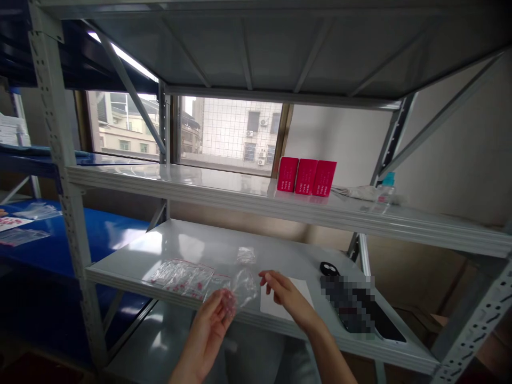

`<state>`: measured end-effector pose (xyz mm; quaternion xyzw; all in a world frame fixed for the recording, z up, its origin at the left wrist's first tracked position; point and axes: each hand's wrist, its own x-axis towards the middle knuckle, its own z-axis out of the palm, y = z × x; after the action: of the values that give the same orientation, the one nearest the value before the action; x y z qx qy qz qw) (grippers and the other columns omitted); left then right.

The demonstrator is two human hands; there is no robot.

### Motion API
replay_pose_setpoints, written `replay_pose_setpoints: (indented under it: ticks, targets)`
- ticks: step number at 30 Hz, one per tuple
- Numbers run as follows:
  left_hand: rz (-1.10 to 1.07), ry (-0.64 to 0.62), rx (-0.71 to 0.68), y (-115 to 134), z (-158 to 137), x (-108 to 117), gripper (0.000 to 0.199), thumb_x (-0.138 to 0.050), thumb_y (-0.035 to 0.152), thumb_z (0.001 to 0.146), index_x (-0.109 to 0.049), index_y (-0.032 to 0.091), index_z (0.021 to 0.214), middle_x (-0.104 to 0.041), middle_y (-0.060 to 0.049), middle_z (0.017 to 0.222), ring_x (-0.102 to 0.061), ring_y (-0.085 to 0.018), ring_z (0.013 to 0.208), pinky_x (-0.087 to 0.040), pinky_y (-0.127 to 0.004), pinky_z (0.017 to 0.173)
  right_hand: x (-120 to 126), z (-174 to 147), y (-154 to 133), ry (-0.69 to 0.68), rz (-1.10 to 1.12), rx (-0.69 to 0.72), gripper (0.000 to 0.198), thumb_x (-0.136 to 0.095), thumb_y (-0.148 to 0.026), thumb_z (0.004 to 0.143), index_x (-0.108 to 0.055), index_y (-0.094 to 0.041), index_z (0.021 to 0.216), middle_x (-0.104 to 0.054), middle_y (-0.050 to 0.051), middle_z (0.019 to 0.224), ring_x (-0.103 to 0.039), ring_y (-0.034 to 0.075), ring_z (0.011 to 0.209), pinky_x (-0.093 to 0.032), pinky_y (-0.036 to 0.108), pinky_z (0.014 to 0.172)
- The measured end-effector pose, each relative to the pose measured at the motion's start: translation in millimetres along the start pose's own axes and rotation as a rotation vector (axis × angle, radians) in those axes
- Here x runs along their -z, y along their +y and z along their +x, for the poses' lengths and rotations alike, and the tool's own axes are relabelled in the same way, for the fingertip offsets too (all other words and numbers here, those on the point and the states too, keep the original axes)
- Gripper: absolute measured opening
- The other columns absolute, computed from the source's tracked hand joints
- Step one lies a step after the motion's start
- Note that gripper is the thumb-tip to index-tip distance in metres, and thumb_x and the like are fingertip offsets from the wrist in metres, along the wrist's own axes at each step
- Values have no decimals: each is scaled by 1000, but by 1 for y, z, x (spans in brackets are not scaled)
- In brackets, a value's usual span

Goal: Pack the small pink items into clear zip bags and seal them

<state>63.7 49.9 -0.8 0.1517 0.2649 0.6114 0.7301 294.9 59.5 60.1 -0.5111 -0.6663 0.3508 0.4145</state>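
Note:
My left hand (212, 320) pinches a clear plastic bag (245, 287) near the shelf's front edge. Something pinkish shows in the bag at the fingertips; its kind is too blurred to tell. Just right of the bag is my right hand (284, 296), fingers loosely bent and apart, with nothing visible in them. Beneath it lies a white sheet of paper (276, 304). To the left, several flat zip bags (184, 276) with small reddish bits lie overlapping in a row. Behind the held bag rests a small stack of clear bags (246, 255).
A black roll of tape (328, 268), a pixelated dark object (347, 303) and a black phone-like slab (380, 314) lie right. Three red boxes (306, 176) and a blue-capped bottle (387, 189) stand on the upper shelf (216, 184). Metal posts (66, 160) flank the shelves.

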Motion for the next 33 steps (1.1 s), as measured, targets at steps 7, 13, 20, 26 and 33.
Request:
replay_pose_setpoints:
  ticks: [7, 13, 20, 26, 33]
  targets:
    - [309, -114, -24, -25, -23, 14, 23, -86, 37, 74, -75, 21, 85, -77, -3, 85, -71, -16, 80, -56, -23, 70, -41, -58, 6, -5, 354, -173, 39, -68, -55, 82, -68, -17, 76, -44, -7, 56, -31, 8, 52, -19, 25, 50]
    - [690, 7, -276, -30, -22, 27, 35, -75, 57, 77, -75, 24, 89, -76, -6, 93, -70, -25, 89, -55, -31, 74, -61, -85, 35, 47, 375, -167, 44, -68, -61, 80, -73, -18, 76, -52, -3, 57, -39, 9, 50, -26, 26, 51]
    - [1122, -128, -596, -47, -51, 19, 22, -63, 50, 89, -73, 35, 101, -74, -8, 101, -67, -29, 92, -55, -37, 83, -72, -97, 41, 202, 372, -233, 50, -74, -67, 70, -76, -17, 74, -55, -1, 54, -40, 11, 50, -29, 27, 49]
    - [1038, -324, -378, -62, -64, 0, 24, -62, 51, 90, -76, 33, 97, -76, -11, 102, -69, -30, 94, -57, -36, 85, -81, -99, 33, 256, 290, -141, 42, -73, -61, 74, -72, -19, 71, -69, 4, 70, -58, 19, 70, -47, 30, 67]
    - [1050, -360, -277, -56, -58, 3, 22, -65, 49, 89, -72, 29, 84, -76, -5, 85, -70, -25, 82, -55, -29, 73, -85, -102, 35, 244, -14, -94, 33, -69, -48, 80, -63, -20, 62, -59, -1, 60, -49, 15, 60, -35, 27, 56]
